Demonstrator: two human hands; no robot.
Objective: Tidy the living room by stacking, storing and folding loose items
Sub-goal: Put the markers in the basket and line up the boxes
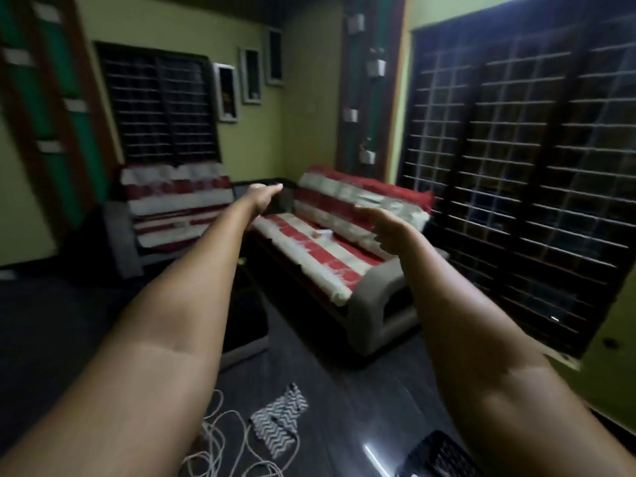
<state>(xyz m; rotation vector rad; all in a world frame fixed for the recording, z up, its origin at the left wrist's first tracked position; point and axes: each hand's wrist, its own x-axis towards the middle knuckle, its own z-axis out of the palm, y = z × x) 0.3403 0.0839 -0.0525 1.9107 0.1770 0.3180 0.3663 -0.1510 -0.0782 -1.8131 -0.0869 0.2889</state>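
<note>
Reaching forward with both hands empty: left hand (263,194) and right hand (382,223) outstretched with fingers relaxed, grasping nothing, toward the far striped sofa (320,249). Risk underfoot: tripping on the white cord (220,438) coiled on the dark floor (344,390), or treading on the zigzag-patterned cloth (280,421) near it, both low in view and easily missed in dim light. Counted: two hands, one cord, one cloth, two striped seats, one small pale item (323,233) on the sofa cushion, too blurred to name.

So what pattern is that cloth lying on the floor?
Black-and-white zigzag cloth, seen in the head view.
</note>
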